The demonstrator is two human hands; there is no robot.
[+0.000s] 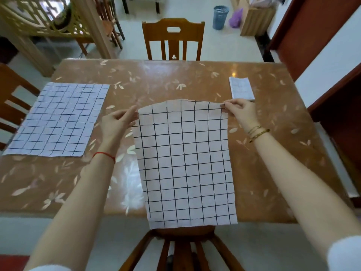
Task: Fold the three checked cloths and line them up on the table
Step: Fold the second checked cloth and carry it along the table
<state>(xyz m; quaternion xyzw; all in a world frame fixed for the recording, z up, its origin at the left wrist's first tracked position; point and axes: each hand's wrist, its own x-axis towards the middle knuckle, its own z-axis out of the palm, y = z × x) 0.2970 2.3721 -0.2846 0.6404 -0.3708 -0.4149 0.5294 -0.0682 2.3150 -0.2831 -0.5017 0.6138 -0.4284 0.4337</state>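
Observation:
A white cloth with black checks (185,165) hangs in front of me, its lower edge past the table's near edge. My left hand (119,122) pinches its top left corner and my right hand (241,112) pinches its top right corner, holding the top edge above the table. A second checked cloth (58,120) lies flat and unfolded on the left of the table. A third checked cloth (241,89), folded into a small rectangle, lies at the far right, just beyond my right hand.
The brown table (175,79) has a leaf pattern. A wooden chair (173,39) stands at its far side, another chair (11,98) at the left, and a chair back (181,249) just below me. A blue bin (220,17) stands on the floor beyond.

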